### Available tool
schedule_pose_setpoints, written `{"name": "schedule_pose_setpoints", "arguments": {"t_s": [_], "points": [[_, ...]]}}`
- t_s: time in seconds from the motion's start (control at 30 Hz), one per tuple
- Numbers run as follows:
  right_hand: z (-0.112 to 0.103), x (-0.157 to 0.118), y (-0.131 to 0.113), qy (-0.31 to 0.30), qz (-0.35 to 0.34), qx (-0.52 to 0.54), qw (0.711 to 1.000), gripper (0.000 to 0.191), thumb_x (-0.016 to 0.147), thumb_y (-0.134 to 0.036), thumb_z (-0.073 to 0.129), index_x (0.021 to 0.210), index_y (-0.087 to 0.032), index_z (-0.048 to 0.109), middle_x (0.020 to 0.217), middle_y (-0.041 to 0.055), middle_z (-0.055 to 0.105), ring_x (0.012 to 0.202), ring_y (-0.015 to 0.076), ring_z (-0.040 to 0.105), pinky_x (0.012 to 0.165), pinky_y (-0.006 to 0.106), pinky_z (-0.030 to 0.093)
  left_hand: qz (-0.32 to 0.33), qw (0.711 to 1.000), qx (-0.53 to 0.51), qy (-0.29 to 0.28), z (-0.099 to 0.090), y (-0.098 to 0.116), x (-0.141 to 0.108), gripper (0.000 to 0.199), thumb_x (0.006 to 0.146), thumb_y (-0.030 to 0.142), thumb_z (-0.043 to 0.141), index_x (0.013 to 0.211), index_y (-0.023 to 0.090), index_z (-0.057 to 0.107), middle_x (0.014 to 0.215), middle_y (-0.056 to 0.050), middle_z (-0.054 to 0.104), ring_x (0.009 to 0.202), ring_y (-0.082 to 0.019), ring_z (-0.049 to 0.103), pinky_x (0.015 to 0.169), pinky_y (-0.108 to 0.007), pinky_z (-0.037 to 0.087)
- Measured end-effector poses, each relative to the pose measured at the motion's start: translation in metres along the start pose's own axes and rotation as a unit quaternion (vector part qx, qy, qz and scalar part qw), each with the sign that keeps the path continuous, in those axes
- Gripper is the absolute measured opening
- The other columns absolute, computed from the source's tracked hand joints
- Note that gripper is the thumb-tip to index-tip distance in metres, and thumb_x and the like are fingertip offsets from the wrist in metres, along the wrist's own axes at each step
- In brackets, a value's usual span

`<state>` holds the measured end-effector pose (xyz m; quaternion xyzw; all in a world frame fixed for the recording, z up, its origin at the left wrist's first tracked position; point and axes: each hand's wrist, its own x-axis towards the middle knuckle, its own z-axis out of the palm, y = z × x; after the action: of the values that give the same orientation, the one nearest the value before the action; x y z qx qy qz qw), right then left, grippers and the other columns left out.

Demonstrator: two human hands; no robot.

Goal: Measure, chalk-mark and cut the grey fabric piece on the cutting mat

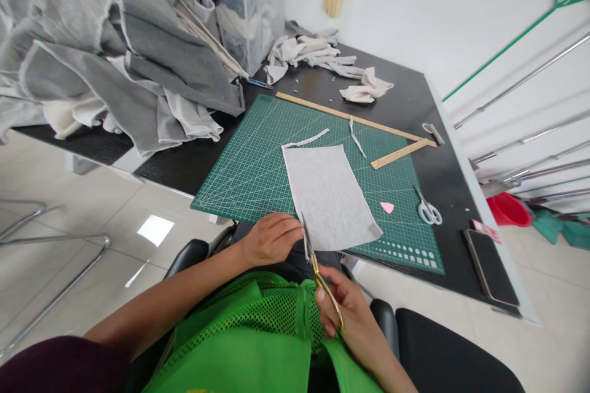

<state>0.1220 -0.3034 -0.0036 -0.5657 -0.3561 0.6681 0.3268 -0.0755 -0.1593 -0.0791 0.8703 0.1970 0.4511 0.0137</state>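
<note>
A light grey rectangular piece of fabric point(325, 193) lies on the green cutting mat point(239, 166), its near edge reaching over the table's front. My left hand point(273, 238) pinches the fabric's left edge near the bottom corner. Gold-handled scissors point(314, 264) are gripped in my right hand point(345, 304), with their blades along that left edge and a narrow strip beside them. Two cut fabric strips, one strip point(306, 140) at the fabric's top and another strip point(357, 138) to its right, rest on the mat. Pink tailor's chalk point(386, 207) lies right of the fabric.
A wooden L-shaped ruler point(350, 115) spans the mat's far side. White-handled scissors point(428, 212) and a phone point(491, 267) lie at right. Grey fabric point(170, 61) is heaped at left beside a clear plastic bin point(249, 12); fabric scraps point(313, 52) lie behind the mat.
</note>
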Motion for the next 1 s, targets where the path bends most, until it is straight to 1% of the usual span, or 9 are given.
{"name": "schedule_pose_setpoints", "arguments": {"t_s": [0.1, 0.23, 0.33, 0.5, 0.7, 0.8, 1.0], "points": [[0.000, 0.002, 0.000, -0.006, -0.002, 0.000, 1.000, 0.057, 0.090, -0.059, 0.069, 0.127, -0.017, 0.055, 0.050, -0.0122, 0.044, 0.042, 0.0069, 0.036, 0.045, 0.021, 0.032, 0.014, 0.999, -0.029, -0.027, -0.003, 0.000, 0.002, 0.025, 0.093, 0.008, 0.057, 0.115, 0.014, 0.067, 0.108, -0.009, 0.073, 0.102, -0.021, 0.068, 0.090, -0.037, 0.062], [0.000, 0.004, 0.002, -0.012, -0.006, 0.013, 1.000, 0.058, 0.089, -0.060, 0.070, 0.126, -0.018, 0.055, 0.049, -0.0131, 0.042, 0.040, 0.0059, 0.034, 0.043, 0.020, 0.031, 0.001, 0.999, -0.045, -0.027, -0.003, 0.000, 0.003, 0.022, 0.094, 0.009, 0.057, 0.112, 0.015, 0.068, 0.110, -0.009, 0.074, 0.110, -0.023, 0.067, 0.093, -0.040, 0.062], [0.000, 0.006, 0.006, -0.018, -0.002, 0.032, 0.999, 0.059, 0.086, -0.061, 0.072, 0.124, -0.019, 0.054, 0.051, -0.0134, 0.042, 0.038, 0.0053, 0.033, 0.041, 0.019, 0.031, 0.011, 0.998, -0.058, -0.023, 0.000, 0.000, 0.002, 0.021, 0.093, 0.008, 0.060, 0.111, 0.014, 0.068, 0.107, -0.008, 0.075, 0.114, -0.024, 0.066, 0.096, -0.040, 0.062], [0.001, 0.008, 0.011, -0.023, -0.003, 0.051, 0.998, 0.052, 0.086, -0.059, 0.074, 0.116, -0.022, 0.052, 0.049, -0.0140, 0.042, 0.037, 0.0053, 0.033, 0.039, 0.017, 0.032, 0.025, 0.998, -0.056, -0.017, 0.002, -0.001, -0.002, 0.019, 0.094, 0.009, 0.059, 0.111, 0.014, 0.068, 0.106, -0.009, 0.075, 0.112, -0.022, 0.068, 0.094, -0.038, 0.062], [0.000, 0.014, 0.015, -0.019, -0.023, 0.065, 0.997, 0.047, 0.089, -0.057, 0.072, 0.117, -0.025, 0.051, 0.053, -0.0140, 0.041, 0.038, 0.0056, 0.033, 0.039, 0.017, 0.038, 0.040, 0.997, -0.059, 0.000, 0.001, -0.002, 0.000, 0.019, 0.093, 0.008, 0.059, 0.110, 0.012, 0.067, 0.106, -0.010, 0.075, 0.107, -0.023, 0.070, 0.091, -0.039, 0.063], [0.002, 0.018, 0.014, -0.012, -0.027, 0.046, 0.998, 0.046, 0.090, -0.056, 0.071, 0.117, -0.024, 0.052, 0.052, -0.0140, 0.042, 0.038, 0.0055, 0.034, 0.039, 0.016, 0.038, 0.043, 0.997, -0.063, 0.013, 0.000, -0.001, 0.002, 0.018, 0.093, 0.008, 0.058, 0.109, 0.012, 0.067, 0.105, -0.010, 0.076, 0.105, -0.023, 0.070, 0.089, -0.039, 0.063], [0.006, 0.023, 0.009, -0.002, -0.033, 0.039, 0.999, 0.045, 0.090, -0.055, 0.072, 0.115, -0.024, 0.052, 0.053, -0.0142, 0.042, 0.039, 0.0046, 0.033, 0.039, 0.016, 0.038, 0.039, 0.996, -0.074, -0.006, 0.000, -0.003, -0.002, 0.020, 0.094, 0.009, 0.057, 0.113, 0.012, 0.066, 0.106, -0.011, 0.075, 0.108, -0.024, 0.069, 0.090, -0.040, 0.062]]}}
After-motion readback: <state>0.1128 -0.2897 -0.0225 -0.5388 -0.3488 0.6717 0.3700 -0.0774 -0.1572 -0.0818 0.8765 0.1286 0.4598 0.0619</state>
